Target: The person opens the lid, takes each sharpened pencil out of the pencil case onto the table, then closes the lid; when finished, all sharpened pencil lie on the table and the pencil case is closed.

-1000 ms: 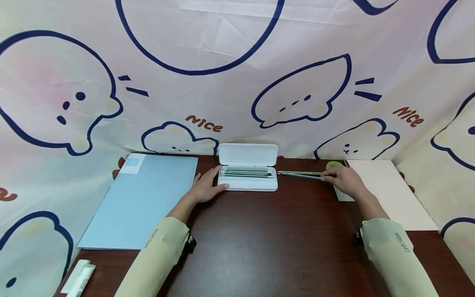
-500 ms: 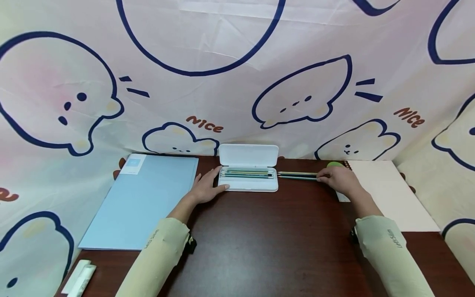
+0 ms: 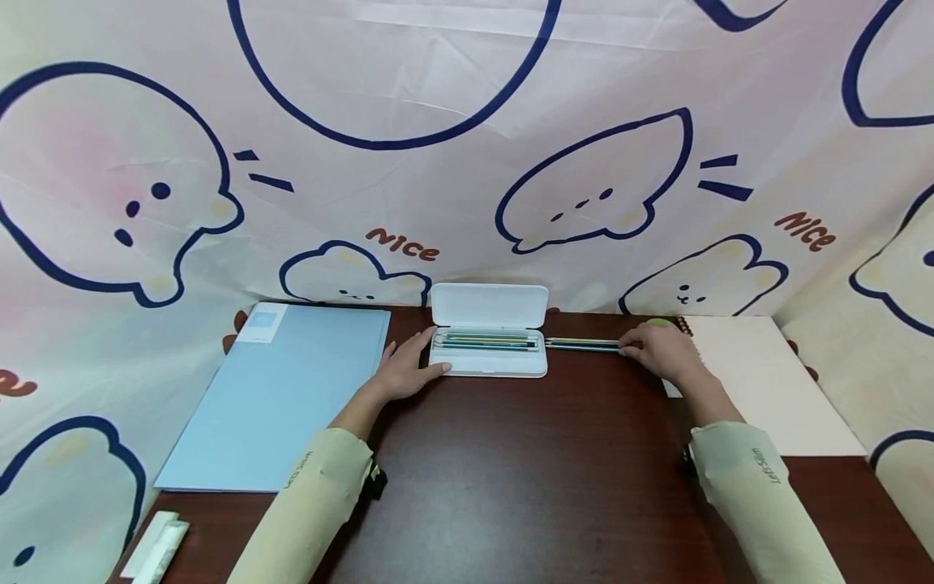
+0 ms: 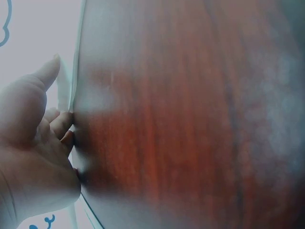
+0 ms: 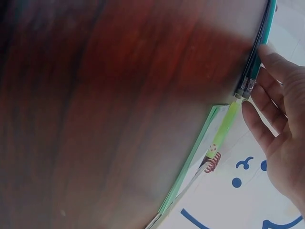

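A person at a dark table [image 3: 540, 470] had both hands at work around an open white case [image 3: 487, 367], which lay near the far edge with its lid [image 3: 489, 307] raised at 12 o'clock. Other pencils [image 3: 485, 345] lay side by side inside it. The left hand [image 3: 400, 373] was spread wide at the case's 9 o'clock side, thumb on the near corner and fingers by the far one.

At the case's 3 o'clock, the right hand [image 3: 664, 353] was narrowed in a pinch on a few slim pencils [image 3: 584, 345], gripped near their far ends, where the right wrist view showed metal bands. The pencils lay level in line with the case, tips pointing toward 9 o'clock and reaching its edge; whether they touched it could not be told. Just beyond the right hand, toward its 12 o'clock, a green object [image 3: 660, 322] showed in part beside a pale pad [image 3: 781, 389] with a coil [image 3: 683, 325].

A blue folder [image 3: 277, 397] lay at the case's 9 o'clock, partly beneath the left arm. Two white packets [image 3: 159, 547], side by side, lay at 8 o'clock, well apart from the case. Pale green sleeves [image 3: 310, 495] covered both forearms. Behind the table, at 12 o'clock, hung a cloth [image 3: 467, 203] printed with blue-outlined cartoon figures and the word "Nice."
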Action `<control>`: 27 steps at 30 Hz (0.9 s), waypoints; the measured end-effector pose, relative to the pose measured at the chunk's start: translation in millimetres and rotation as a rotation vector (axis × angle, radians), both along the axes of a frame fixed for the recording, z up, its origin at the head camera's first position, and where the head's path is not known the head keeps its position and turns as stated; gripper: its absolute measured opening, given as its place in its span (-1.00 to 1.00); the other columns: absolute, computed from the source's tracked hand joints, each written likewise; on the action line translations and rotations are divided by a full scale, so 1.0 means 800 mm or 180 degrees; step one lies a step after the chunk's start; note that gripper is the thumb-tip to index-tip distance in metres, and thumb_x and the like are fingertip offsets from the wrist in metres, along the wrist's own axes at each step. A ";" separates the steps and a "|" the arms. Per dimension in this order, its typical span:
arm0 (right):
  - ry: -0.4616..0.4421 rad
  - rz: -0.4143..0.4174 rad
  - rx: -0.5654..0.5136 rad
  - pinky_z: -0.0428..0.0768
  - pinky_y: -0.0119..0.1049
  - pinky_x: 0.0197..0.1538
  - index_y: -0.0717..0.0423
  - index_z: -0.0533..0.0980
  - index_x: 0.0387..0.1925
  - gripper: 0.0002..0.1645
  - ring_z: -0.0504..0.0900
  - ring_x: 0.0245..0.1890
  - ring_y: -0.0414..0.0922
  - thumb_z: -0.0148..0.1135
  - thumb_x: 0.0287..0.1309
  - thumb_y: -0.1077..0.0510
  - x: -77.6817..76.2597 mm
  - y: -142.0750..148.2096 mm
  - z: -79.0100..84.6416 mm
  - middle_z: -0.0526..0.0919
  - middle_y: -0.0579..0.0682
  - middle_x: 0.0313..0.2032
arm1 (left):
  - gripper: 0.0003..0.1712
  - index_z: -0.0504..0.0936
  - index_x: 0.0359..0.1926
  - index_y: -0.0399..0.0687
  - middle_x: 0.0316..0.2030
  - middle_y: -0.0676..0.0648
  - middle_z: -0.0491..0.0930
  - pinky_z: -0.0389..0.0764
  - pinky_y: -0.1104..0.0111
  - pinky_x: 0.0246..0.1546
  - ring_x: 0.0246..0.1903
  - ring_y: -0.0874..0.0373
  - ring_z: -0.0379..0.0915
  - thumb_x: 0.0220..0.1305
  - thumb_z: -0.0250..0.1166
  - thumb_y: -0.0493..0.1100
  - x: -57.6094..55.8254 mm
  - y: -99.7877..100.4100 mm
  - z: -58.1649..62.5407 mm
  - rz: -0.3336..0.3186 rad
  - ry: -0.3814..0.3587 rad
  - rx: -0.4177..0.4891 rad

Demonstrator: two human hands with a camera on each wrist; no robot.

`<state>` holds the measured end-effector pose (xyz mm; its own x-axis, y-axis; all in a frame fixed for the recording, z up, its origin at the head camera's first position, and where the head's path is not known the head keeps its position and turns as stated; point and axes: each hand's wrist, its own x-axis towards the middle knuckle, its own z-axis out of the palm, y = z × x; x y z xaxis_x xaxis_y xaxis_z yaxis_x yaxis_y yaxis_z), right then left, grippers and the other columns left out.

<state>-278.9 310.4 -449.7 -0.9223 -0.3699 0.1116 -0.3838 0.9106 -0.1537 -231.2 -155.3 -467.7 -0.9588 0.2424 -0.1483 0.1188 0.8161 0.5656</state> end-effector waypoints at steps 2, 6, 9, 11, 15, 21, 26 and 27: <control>0.0041 0.0009 0.0003 0.64 0.08 -0.03 -0.03 0.78 -0.24 -0.89 0.69 -0.09 0.06 0.39 0.24 0.11 -0.001 -0.001 -0.001 0.80 0.02 -0.21 | -0.03 -0.03 0.63 0.05 0.58 -0.15 0.11 -0.26 -0.22 0.55 0.58 -0.15 -0.04 0.42 0.21 0.23 0.001 0.001 0.000 0.0015 -0.0010 0.0008; 0.0072 0.0022 0.0009 0.64 0.08 -0.05 -0.06 0.78 -0.27 -0.92 0.69 -0.11 0.06 0.41 0.22 0.13 0.000 -0.002 -0.002 0.80 0.01 -0.23 | -0.04 -0.03 0.63 0.05 0.58 -0.14 0.11 -0.25 -0.22 0.55 0.58 -0.15 -0.03 0.42 0.21 0.22 0.002 0.001 0.001 0.0015 0.0005 0.0014; 0.0062 0.0023 0.0023 0.63 0.08 -0.06 -0.05 0.77 -0.28 -0.93 0.68 -0.13 0.06 0.41 0.21 0.14 0.000 -0.002 -0.002 0.79 0.03 -0.24 | -0.04 -0.02 0.63 0.04 0.58 -0.15 0.12 -0.24 -0.23 0.55 0.58 -0.16 -0.03 0.42 0.21 0.22 0.003 0.001 0.002 0.0008 0.0018 0.0016; 0.0047 0.0009 0.0034 0.63 0.08 -0.05 -0.04 0.76 -0.27 -0.93 0.67 -0.13 0.05 0.41 0.21 0.13 0.000 -0.002 -0.002 0.79 0.04 -0.24 | -0.03 -0.02 0.63 0.04 0.58 -0.15 0.12 -0.24 -0.23 0.55 0.58 -0.16 -0.03 0.42 0.22 0.22 0.003 0.001 0.002 0.0006 0.0015 0.0022; -0.0010 -0.0059 0.0051 0.63 0.08 -0.05 -0.01 0.75 -0.26 -0.92 0.66 -0.14 0.04 0.39 0.24 0.12 -0.002 -0.002 -0.003 0.78 0.05 -0.22 | -0.04 -0.03 0.63 0.04 0.58 -0.15 0.12 -0.25 -0.22 0.55 0.58 -0.16 -0.03 0.42 0.20 0.23 0.001 0.000 0.001 0.0007 0.0020 0.0009; -0.0086 -0.0178 0.0048 0.64 0.06 -0.10 -0.01 0.73 -0.26 -0.90 0.67 -0.18 0.02 0.36 0.27 0.09 -0.005 -0.005 -0.002 0.77 0.05 -0.20 | -0.05 -0.03 0.63 0.01 0.58 -0.17 0.10 -0.24 -0.25 0.54 0.58 -0.17 -0.03 0.43 0.19 0.22 0.002 -0.001 0.003 -0.0051 0.0044 0.0027; -0.0125 -0.0242 0.0023 0.64 0.06 -0.10 0.03 0.73 -0.24 -0.88 0.68 -0.18 0.02 0.36 0.27 0.09 -0.004 -0.006 0.001 0.77 0.07 -0.20 | -0.04 -0.04 0.63 0.02 0.59 -0.17 0.08 -0.24 -0.23 0.54 0.58 -0.16 -0.05 0.44 0.19 0.22 0.003 0.000 0.003 -0.0071 0.0027 0.0030; -0.0137 -0.0259 0.0020 0.64 0.06 -0.10 0.03 0.73 -0.24 -0.88 0.67 -0.18 0.03 0.36 0.28 0.09 -0.003 -0.006 0.001 0.77 0.07 -0.20 | -0.04 -0.04 0.63 0.02 0.59 -0.17 0.08 -0.24 -0.23 0.54 0.58 -0.16 -0.05 0.44 0.19 0.22 0.003 0.000 0.003 -0.0070 0.0031 0.0035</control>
<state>-281.7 305.5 -448.9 -0.9533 -0.2941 0.0690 -0.3016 0.9395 -0.1627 -229.0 -155.4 -465.4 -0.9546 0.2650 -0.1361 0.1422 0.8069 0.5734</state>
